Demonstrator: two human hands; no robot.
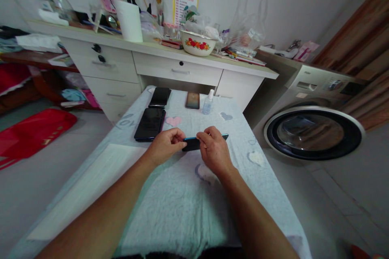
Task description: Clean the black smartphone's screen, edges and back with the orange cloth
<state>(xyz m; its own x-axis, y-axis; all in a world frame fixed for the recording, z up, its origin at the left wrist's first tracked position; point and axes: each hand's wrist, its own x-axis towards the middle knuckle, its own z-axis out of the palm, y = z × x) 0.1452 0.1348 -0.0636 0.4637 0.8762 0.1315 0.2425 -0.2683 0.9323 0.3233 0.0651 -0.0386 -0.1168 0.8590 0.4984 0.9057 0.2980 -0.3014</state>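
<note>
A dark smartphone with a blue edge is held on its side, tilted up just above the cloth. My left hand pinches its left end between thumb and fingers. Over its upper edge, right of the middle, my right hand is closed, and the phone's right end sticks out past the fingers. Left of my hands lies a black tablet, screen up, with another dark device behind it. Further back are a small brown framed item, partly blurred, and a clear spray bottle standing upright.
A pale cloth with heart shapes covers the table; a white sheet lies along its left side. Behind stands a white desk with a flowered bowl and a paper roll. A washing machine is at right.
</note>
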